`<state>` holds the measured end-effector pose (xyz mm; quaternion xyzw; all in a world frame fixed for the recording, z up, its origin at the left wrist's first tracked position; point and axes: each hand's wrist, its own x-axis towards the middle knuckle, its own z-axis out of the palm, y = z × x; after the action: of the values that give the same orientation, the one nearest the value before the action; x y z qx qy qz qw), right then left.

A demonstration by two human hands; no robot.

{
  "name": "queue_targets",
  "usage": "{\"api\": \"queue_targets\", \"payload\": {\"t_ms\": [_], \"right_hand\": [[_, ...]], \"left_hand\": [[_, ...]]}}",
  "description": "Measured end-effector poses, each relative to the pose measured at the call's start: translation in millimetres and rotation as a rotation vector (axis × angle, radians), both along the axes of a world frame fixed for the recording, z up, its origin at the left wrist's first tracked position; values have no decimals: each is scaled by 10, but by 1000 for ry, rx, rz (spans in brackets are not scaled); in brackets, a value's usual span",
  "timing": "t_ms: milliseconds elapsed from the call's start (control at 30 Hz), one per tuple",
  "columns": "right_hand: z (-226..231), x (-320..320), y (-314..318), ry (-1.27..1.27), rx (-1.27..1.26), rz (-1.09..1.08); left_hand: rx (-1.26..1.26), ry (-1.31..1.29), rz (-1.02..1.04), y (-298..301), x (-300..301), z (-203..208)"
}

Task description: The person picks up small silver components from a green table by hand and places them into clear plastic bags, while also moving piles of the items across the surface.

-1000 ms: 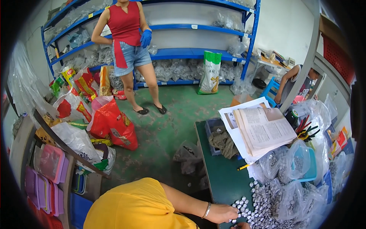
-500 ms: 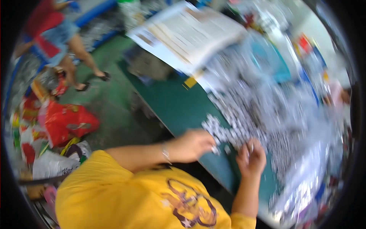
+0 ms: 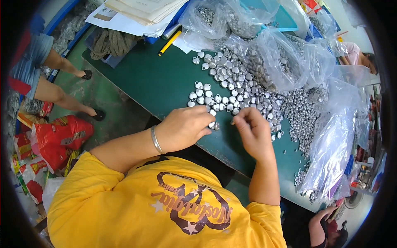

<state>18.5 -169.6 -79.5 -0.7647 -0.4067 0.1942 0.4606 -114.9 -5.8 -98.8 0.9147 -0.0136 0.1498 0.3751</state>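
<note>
Heart-shaped metal charms (image 3: 231,72), silvery with small loops, lie in a loose heap on the green table (image 3: 136,80). A smaller cluster of them (image 3: 200,93) has spread out in front of my left hand (image 3: 184,129). That hand, with a bangle at its wrist, is closed, and a heart-shaped metal charm (image 3: 212,125) shows between its thumb and index finger. Across a short gap, my right hand (image 3: 254,132) sits at the near edge of the heap. Its thumb and index finger are pinched together; whatever they hold is too small to make out.
Smaller metal pieces (image 3: 304,120) are piled to the right, beside clear plastic bags (image 3: 331,144). Papers (image 3: 136,16), a yellow pen (image 3: 169,43) and a teal tray (image 3: 285,20) lie farther back. Red bags (image 3: 62,138) stand on the floor at left, near another person's legs (image 3: 53,87).
The view has shifted and sharpened, with the papers now farther up. My hands are a little closer to each other. On the left, the other person's legs have changed place.
</note>
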Motion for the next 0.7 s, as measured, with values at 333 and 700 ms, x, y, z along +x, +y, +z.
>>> {"api": "queue_targets", "payload": {"t_ms": [333,700], "right_hand": [[23,-178,-11,-555,-419,27],[39,26,-66,682,123,-23]], "left_hand": [[-1452,339,-5,201,-20,69],[129,-75,98,19,131,64]]}}
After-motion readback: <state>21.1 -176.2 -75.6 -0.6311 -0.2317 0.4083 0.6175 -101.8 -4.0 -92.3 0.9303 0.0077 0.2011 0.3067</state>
